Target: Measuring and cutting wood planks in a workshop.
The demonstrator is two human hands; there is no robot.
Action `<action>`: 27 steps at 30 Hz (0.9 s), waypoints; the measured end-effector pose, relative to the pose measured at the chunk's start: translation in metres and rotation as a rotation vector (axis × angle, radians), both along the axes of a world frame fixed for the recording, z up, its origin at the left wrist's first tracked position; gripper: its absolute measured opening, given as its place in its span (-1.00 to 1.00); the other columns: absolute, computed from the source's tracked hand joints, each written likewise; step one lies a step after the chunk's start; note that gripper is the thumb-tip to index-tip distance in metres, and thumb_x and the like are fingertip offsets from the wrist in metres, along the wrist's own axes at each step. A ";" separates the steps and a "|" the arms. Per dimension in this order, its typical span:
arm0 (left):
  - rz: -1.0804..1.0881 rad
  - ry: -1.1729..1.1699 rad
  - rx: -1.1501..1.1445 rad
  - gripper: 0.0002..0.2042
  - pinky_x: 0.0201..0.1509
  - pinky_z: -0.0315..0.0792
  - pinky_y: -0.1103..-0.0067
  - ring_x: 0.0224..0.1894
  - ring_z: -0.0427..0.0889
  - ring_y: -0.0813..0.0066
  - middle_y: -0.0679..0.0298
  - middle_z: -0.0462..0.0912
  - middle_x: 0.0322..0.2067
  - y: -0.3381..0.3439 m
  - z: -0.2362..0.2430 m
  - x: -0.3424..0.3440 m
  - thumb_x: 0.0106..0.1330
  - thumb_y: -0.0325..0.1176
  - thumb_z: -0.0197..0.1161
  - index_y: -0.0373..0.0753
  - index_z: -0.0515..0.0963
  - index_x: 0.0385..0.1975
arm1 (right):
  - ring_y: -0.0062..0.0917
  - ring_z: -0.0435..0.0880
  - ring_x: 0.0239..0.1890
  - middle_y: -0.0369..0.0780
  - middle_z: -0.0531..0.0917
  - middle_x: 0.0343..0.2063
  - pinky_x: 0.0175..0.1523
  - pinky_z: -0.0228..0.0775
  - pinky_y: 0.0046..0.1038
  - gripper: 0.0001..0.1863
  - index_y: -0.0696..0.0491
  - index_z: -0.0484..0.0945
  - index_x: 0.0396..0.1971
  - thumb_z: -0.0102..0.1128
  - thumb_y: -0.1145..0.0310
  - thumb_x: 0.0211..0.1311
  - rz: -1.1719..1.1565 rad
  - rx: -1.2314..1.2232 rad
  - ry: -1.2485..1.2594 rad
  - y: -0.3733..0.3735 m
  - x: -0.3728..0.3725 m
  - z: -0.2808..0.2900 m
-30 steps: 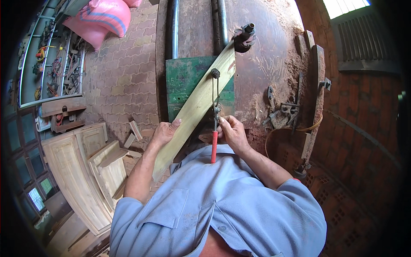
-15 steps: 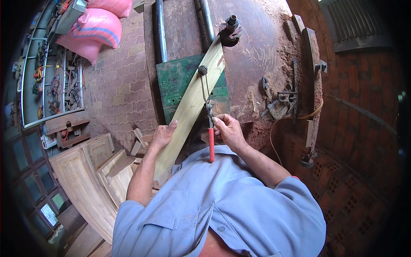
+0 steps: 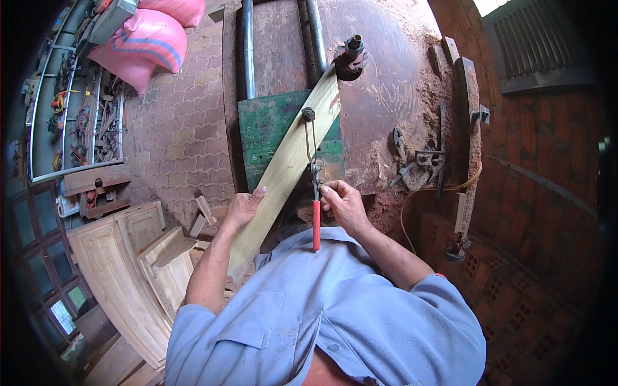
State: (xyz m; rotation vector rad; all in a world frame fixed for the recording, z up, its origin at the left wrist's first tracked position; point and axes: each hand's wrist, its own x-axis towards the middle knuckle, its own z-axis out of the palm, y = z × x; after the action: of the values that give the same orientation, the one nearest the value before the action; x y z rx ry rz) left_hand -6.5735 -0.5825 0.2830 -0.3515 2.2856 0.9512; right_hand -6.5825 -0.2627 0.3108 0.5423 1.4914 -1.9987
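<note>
A long pale wooden board (image 3: pixel 283 161) lies slantwise across a green metal plate (image 3: pixel 261 125). Its far end reaches a dark toothed cutter (image 3: pixel 351 58) on an upright spindle. My left hand (image 3: pixel 241 211) grips the board's left edge, thumb on top and the other fingers partly hidden. A toggle clamp (image 3: pixel 316 225) with a red handle reaches over the board, and its round tip rests on the wood. My right hand (image 3: pixel 345 206) is closed at the clamp, thumb and forefinger pinching it just above the red handle. The remaining right fingers curl underneath.
Two steel rails (image 3: pixel 250 51) run away behind the plate on the brown worktable (image 3: pixel 380 83). Sawdust, metal tools (image 3: pixel 421 164) and a hose (image 3: pixel 444 188) lie at right. Panelled wooden doors (image 3: pixel 103 257) lean at lower left; pink sacks (image 3: pixel 151 42) stand on the paving.
The whole view has shifted slightly. Both hands keep their hold, and the board, clamp and cutter show no clear movement relative to each other.
</note>
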 end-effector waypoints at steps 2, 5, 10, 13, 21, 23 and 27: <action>-0.009 -0.012 -0.001 0.07 -0.35 0.39 0.20 -0.56 0.47 0.35 0.03 0.43 -0.75 0.001 0.003 -0.002 0.26 0.72 -0.20 -0.49 0.48 -0.65 | -0.76 0.55 -0.43 -0.36 0.65 -0.40 -0.26 0.46 -0.66 -0.74 0.16 0.61 -0.06 0.26 0.24 0.54 0.002 -0.005 0.000 0.000 -0.001 -0.003; -0.007 -0.012 0.018 0.06 -0.36 0.39 0.22 -0.56 0.46 0.39 0.05 0.41 -0.75 0.003 0.005 -0.004 0.26 0.71 -0.18 -0.48 0.46 -0.66 | -0.76 0.56 -0.42 -0.35 0.66 -0.40 -0.26 0.45 -0.66 -0.74 0.17 0.62 -0.07 0.26 0.26 0.54 0.014 0.046 0.045 -0.001 -0.002 -0.008; 0.027 -0.032 0.038 0.06 -0.33 0.42 0.23 -0.54 0.50 0.39 0.07 0.48 -0.73 0.001 0.000 -0.001 0.25 0.72 -0.16 -0.47 0.52 -0.63 | -0.77 0.54 -0.41 -0.36 0.64 -0.42 -0.30 0.43 -0.64 -0.79 0.19 0.64 -0.15 0.26 0.32 0.50 -0.039 0.048 0.060 -0.003 -0.010 -0.010; 0.030 -0.079 0.023 0.06 -0.27 0.47 0.27 -0.48 0.60 0.37 0.07 0.58 -0.68 0.003 0.003 -0.003 0.24 0.72 -0.16 -0.46 0.60 -0.57 | -0.76 0.56 -0.38 -0.35 0.66 -0.41 -0.29 0.45 -0.64 -0.78 0.19 0.64 -0.15 0.26 0.32 0.50 -0.072 0.039 0.086 -0.001 -0.018 -0.010; 0.097 -0.172 0.074 -0.05 -0.22 0.50 0.40 -0.33 0.58 0.50 0.23 0.67 -0.50 0.001 -0.003 -0.003 0.30 0.63 -0.01 -0.40 0.67 -0.44 | -0.77 0.54 -0.41 -0.36 0.65 -0.42 -0.28 0.44 -0.65 -0.81 0.18 0.63 -0.13 0.24 0.34 0.50 -0.131 0.059 0.084 0.016 -0.023 -0.011; 0.131 -0.189 0.089 -0.07 -0.21 0.51 0.40 -0.33 0.59 0.48 0.23 0.68 -0.49 -0.004 -0.010 0.000 0.31 0.60 0.03 -0.41 0.68 -0.41 | -0.77 0.55 -0.40 -0.36 0.65 -0.39 -0.27 0.45 -0.65 -0.81 0.16 0.62 -0.11 0.25 0.33 0.51 -0.122 0.071 0.074 0.021 -0.024 -0.008; 0.236 -0.128 0.023 0.06 0.03 0.53 0.33 -0.04 0.65 0.27 -0.10 0.69 -0.15 -0.014 -0.029 0.009 0.19 0.62 0.17 -0.58 0.58 0.00 | -0.68 0.64 -0.34 -0.31 0.72 -0.35 -0.17 0.55 -0.54 -0.77 0.22 0.66 -0.14 0.28 0.33 0.46 -0.113 0.229 0.227 0.022 -0.032 -0.025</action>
State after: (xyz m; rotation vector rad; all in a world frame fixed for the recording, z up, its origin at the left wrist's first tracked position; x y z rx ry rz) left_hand -6.5650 -0.5966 0.2537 -0.6643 2.1472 1.0383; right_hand -6.6148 -0.2406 0.2854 0.5155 1.8817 -2.0427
